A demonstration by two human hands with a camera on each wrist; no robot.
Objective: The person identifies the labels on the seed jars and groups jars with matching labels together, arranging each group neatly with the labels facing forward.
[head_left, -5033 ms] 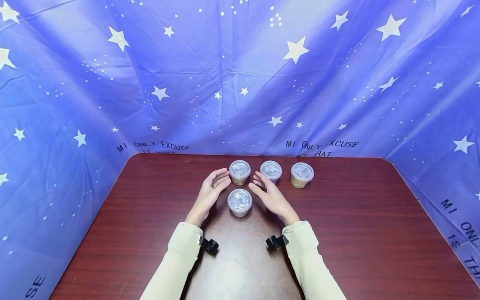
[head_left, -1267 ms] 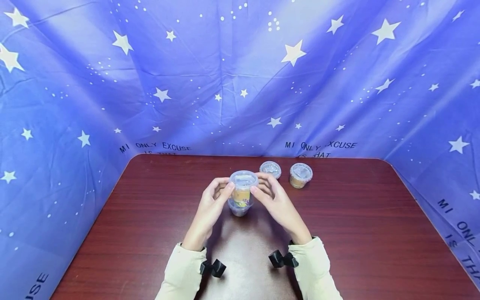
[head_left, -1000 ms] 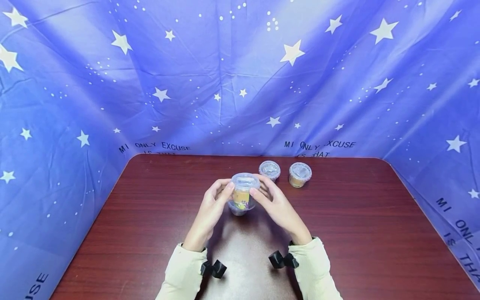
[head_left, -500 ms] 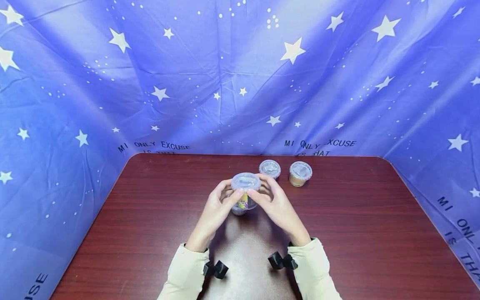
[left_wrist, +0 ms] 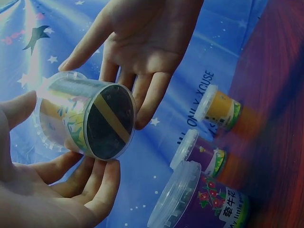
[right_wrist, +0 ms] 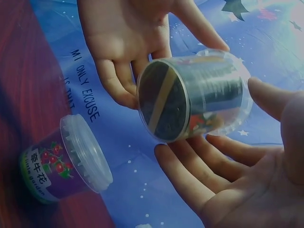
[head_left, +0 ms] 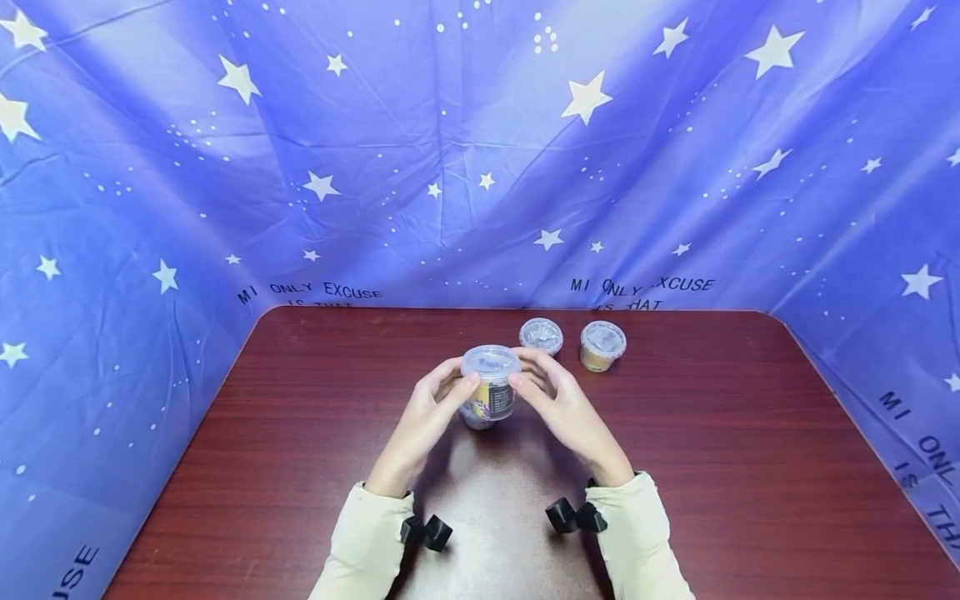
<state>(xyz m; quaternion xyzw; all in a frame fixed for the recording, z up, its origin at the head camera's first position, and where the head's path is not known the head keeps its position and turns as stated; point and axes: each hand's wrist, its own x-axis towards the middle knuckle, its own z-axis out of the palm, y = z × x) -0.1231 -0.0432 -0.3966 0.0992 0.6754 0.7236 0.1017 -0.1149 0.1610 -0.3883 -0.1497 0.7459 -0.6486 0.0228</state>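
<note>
Both hands hold a small lidded plastic cup (head_left: 497, 398) above the table, one hand on each side of it. My left hand (head_left: 431, 404) has its thumb on the near left side and its fingers behind; my right hand (head_left: 561, 408) mirrors it. A yellow and black label faces the head view. In the left wrist view the cup's underside is dark with a tan strip across it. Partly hidden beneath it in the head view, another lidded cup (head_left: 477, 422) stands on the table. That cup (right_wrist: 57, 166) has a purple label with red flowers in the right wrist view.
Two more lidded cups, one purple-labelled (left_wrist: 202, 152) and one orange-yellow (left_wrist: 221, 110), stand toward the table's back edge, right of the hands. The dark red wooden table (head_left: 712, 467) is enclosed by blue star-printed cloth (head_left: 420, 167). A black camera sits on each wrist.
Five seconds ago the cup stood at the back left of the group; both hands have lifted it and brought it nearer. Over the last second it has turned, bringing its black label side into view.
</note>
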